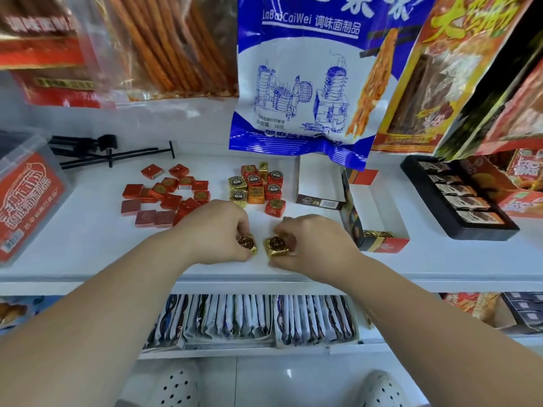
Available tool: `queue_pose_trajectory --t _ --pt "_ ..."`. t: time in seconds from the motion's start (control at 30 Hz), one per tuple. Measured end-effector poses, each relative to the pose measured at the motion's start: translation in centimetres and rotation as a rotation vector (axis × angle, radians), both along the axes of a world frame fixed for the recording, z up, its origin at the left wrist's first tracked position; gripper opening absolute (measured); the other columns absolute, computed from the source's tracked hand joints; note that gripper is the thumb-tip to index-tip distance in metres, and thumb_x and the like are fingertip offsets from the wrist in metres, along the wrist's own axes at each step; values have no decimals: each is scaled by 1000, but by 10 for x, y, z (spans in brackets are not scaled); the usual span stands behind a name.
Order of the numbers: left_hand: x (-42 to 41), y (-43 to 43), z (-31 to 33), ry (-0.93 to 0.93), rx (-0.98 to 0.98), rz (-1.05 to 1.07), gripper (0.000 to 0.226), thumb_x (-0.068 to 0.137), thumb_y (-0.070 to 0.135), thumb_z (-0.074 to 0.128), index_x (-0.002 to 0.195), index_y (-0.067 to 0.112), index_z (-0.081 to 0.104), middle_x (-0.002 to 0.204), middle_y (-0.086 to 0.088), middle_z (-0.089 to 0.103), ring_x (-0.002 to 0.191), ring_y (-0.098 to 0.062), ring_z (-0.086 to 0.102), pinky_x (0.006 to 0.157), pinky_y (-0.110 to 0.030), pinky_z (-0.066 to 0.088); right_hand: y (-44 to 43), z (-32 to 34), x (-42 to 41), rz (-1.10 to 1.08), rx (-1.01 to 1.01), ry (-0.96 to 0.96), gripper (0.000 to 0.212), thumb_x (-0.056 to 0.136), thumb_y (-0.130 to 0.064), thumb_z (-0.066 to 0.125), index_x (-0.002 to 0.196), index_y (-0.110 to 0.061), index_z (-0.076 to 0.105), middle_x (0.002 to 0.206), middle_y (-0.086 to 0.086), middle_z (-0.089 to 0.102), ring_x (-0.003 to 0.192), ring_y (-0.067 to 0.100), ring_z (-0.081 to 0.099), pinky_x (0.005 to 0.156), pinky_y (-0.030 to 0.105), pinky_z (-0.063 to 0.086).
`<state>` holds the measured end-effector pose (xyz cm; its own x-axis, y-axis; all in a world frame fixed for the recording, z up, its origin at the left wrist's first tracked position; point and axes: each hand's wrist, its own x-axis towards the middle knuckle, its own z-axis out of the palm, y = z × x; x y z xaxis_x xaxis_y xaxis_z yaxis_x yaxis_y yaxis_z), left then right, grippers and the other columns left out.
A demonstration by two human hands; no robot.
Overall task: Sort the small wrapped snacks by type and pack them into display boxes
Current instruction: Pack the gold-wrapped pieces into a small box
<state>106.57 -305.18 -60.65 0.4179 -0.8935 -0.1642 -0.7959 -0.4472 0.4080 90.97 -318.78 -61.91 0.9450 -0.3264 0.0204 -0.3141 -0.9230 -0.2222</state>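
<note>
Snacks are lying across the white shelf point(88, 245), the biggest thing in play; hanging bags are crowding the view above it; at the right an open display box point(379, 227) is sitting with a couple of gold pieces already in its near corner. Flat red squares point(164, 198) are spreading at the left, well apart from the box; a mixed cluster of gold, red and orange cubes point(255, 186) is resting between them and the box. Near the shelf's front edge, the left hand point(217, 233) is pinching one gold-wrapped cube point(247, 243) between thumb and fingers; the right hand point(311, 245) is pinching a second gold cube point(275, 245) just beside it. Both cubes are sitting at the fingertips, close to the shelf. To do this well, I judge each grip should be staying light on the foil, labels turning upward, and the pair travelling right into the box beside the gold ones, tight and square.
</note>
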Motion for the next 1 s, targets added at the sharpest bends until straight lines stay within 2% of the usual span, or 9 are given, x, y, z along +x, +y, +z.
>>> queue_pose_trajectory --t 0.1,0.2,0.3,0.37,0.43,0.53,0.6,0.73,1.0 --pt "2 2 -1 62 -42 -44 32 65 31 82 94 33 69 90 12 64 83 -9 62 75 -39 56 -6 2 -4 24 35 9 36 79 -48 71 111 -32 68 96 -9 70 92 16 64 77 33 53" --pt "-1 0 1 110 -152 -58 32 65 26 84 93 34 69 94 16 66 89 -5 62 82 -38 54 -15 10 -8 31 58 -75 34 75 -45 77 104 -29 69 95 -9 63 85 10 60 73 32 52" --pt "-7 -9 4 92 -268 -76 34 65 26 86 95 34 71 93 16 62 83 -1 57 75 -26 49 -30 23 -16 14 121 -175 34 70 -42 82 98 -30 67 94 -14 56 74 -7 52 65 12 38" --pt "-13 -18 5 75 -341 -93 37 64 25 87 98 31 72 92 18 60 79 6 54 67 -10 39 -40 31 -25 -7 138 -189 35 68 -39 86 96 -29 66 89 -17 53 76 -14 50 59 8 32" --pt "-20 -29 4 74 -388 -106 39 63 22 88 98 29 72 91 18 59 80 9 53 66 -5 36 -51 38 -36 -34 136 -206 37 66 -36 89 94 -27 68 82 -21 52 80 -17 50 60 7 34" --pt "-33 -46 4 91 -441 -116 37 65 21 86 98 30 72 93 16 61 85 -1 57 70 -12 41 -67 43 -53 -57 125 -236 38 64 -33 90 96 -26 70 77 -24 50 77 -15 50 59 8 30" --pt "-43 -58 6 109 -465 -102 38 67 21 85 100 31 71 92 15 60 79 -5 57 68 -19 45 -78 45 -66 -73 116 -234 42 65 -34 89 101 -29 70 83 -21 55 76 -10 50 59 9 31" --pt "-58 -82 5 188 -490 -114 47 77 25 81 118 40 65 88 18 51 64 -6 48 60 -16 39 -102 46 -92 -117 118 -264 45 68 -35 87 110 -33 70 93 -16 61 70 5 51 61 15 38" --pt "-87 -130 7 236 -517 -48 15 88 35 67 103 36 68 77 19 49 70 9 49 60 -10 33 -151 35 -119 -283 138 -238 37 78 -32 82 112 -31 69 101 -16 62 75 5 54 61 11 38"
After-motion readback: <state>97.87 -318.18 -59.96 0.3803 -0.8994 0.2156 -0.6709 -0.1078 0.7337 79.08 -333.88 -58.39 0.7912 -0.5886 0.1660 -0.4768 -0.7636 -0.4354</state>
